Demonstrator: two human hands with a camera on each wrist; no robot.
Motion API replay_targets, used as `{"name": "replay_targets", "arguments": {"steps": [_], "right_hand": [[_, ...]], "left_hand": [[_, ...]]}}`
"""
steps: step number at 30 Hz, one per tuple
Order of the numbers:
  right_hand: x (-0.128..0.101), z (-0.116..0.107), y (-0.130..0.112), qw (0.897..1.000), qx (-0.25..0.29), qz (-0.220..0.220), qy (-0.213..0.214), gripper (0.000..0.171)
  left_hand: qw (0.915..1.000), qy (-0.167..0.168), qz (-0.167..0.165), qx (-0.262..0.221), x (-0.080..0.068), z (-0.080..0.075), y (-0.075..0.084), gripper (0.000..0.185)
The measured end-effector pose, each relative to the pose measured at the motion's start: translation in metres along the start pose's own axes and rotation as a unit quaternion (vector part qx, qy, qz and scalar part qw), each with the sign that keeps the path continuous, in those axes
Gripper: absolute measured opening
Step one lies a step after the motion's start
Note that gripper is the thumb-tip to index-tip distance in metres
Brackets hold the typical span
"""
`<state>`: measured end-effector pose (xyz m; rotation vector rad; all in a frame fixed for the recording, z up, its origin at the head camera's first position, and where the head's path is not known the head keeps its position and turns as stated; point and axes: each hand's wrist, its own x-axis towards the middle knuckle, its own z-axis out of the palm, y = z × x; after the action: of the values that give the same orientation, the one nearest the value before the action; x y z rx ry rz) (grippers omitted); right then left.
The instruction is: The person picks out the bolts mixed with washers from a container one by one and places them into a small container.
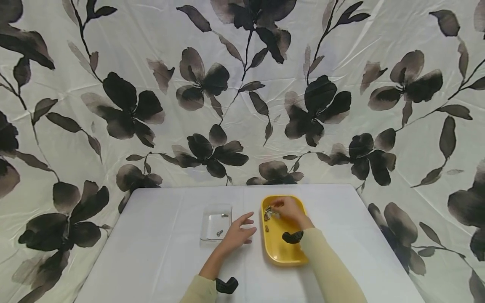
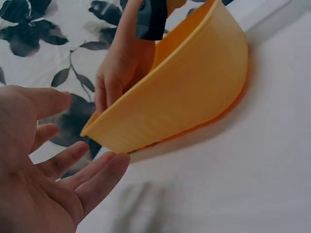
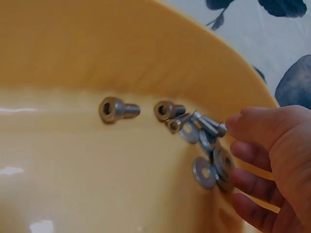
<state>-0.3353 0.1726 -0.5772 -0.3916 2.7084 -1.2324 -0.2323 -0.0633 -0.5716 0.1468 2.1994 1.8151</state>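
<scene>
My right hand (image 1: 289,210) reaches into the far end of a yellow tray (image 1: 278,250). In the right wrist view its fingertips are right at a small pile of metal washers (image 3: 204,173) and socket head screws (image 3: 167,111), the thumb tip meeting the end of one screw. Another socket head screw (image 3: 115,110) lies apart from the pile, along the tray wall. My left hand (image 1: 236,233) hovers between the tray and a clear plastic box (image 1: 205,227), its fingers spread and holding nothing. Two screws (image 1: 219,232) lie apart inside that box.
A white table (image 1: 159,248) carries both containers, the clear box left of the tray. Behind it hangs a cloth (image 1: 242,122) with dark flowers. The tray's tall sloping wall (image 2: 189,92) stands just past my left fingertips.
</scene>
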Motion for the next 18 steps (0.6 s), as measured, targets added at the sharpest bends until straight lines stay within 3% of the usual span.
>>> {"name": "replay_targets", "arguments": {"steps": [9, 18], "right_hand": [[0.001, 0.008, 0.005, 0.999, -0.004, 0.01, -0.034, 0.029], [0.003, 0.01, 0.007, 0.999, -0.042, 0.015, -0.03, 0.022]], "left_hand": [[0.997, -0.063, 0.008, -0.045, -0.007, 0.023, -0.015, 0.08], [0.9973, -0.07, 0.001, -0.021, -0.011, 0.034, -0.019, 0.101]]}}
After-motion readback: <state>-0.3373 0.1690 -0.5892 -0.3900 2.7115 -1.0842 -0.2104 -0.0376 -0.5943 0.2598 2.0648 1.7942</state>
